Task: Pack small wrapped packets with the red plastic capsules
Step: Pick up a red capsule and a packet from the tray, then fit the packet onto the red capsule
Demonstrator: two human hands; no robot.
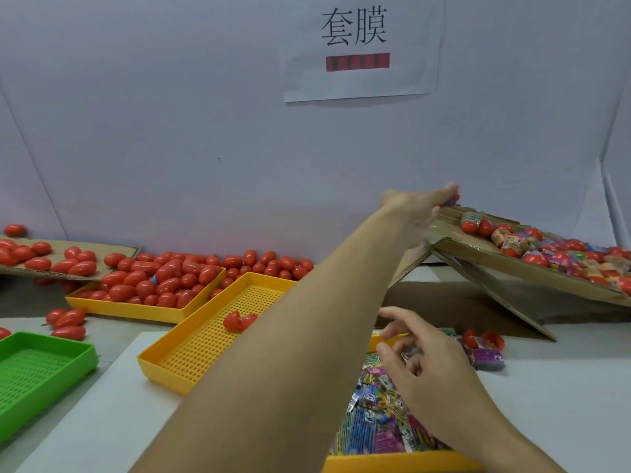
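Observation:
My left hand [418,208] reaches far to the right, over the upper end of a tilted cardboard tray [478,250]. Its fingertips are closed on a red capsule with a purple wrapper [451,200]. Several wrapped, filled capsules [546,245] lie in that tray. My right hand [423,353] hovers with its fingers spread over a yellow tray [392,465] full of small colourful packets [372,421]. A blur between its thumb and fingers hides whether it holds one. An open red capsule [239,321] lies in an otherwise bare yellow tray [191,356].
A yellow tray [136,310] heaped with closed red capsules [164,283] stands at the back left. More capsules lie on a cardboard sheet [112,252] and along the wall. A green tray [37,373] sits front left. Open capsule halves and a purple packet [486,351] lie right of my right hand.

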